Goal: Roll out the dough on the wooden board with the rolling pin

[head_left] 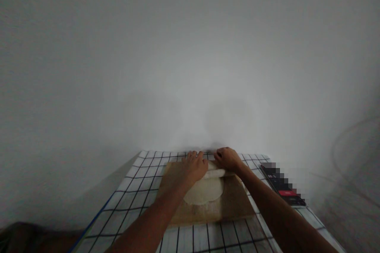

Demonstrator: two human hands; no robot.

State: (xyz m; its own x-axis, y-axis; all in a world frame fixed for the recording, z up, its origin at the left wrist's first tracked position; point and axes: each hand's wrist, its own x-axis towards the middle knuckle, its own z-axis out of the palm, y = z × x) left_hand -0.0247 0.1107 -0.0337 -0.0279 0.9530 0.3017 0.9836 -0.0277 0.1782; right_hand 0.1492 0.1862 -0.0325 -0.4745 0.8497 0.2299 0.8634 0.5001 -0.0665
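"What do you have at the far left?"

"A dark, blurred shape point(23, 234) low in my corner; I can't make it out. Then a narrow blue strip point(92, 221) along the left edge of a white tablecloth with a black grid point(136, 189)."

"Next along?"

"I've got the left hand point(196, 167) over the far part of a rectangular brown wooden board point(237, 203), fingers pointing away from me and a little apart. Its palm side is hidden, so I can't tell whether it grips the left end of a pale, smooth cylinder point(215, 173) that looks like a rolling pin."

"And mid-board?"

"A thin, cream-coloured sheet of what looks like dough point(204, 192), lying flat on the wood, its near edge rounded and wavy. On its far side it reaches the cylinder."

"Further right?"

"I see the right hand point(228, 158) at the board's far edge, fingers curled inward. I can't tell what they pinch, if anything. The cylinder's right end shows just below that wrist."

"Past that?"

"A flat, dark rectangular item with a red patch point(279, 185), partly pixelated, on the cloth beyond the right forearm point(276, 213). Behind everything, a plain grey-white wall point(190, 67)."
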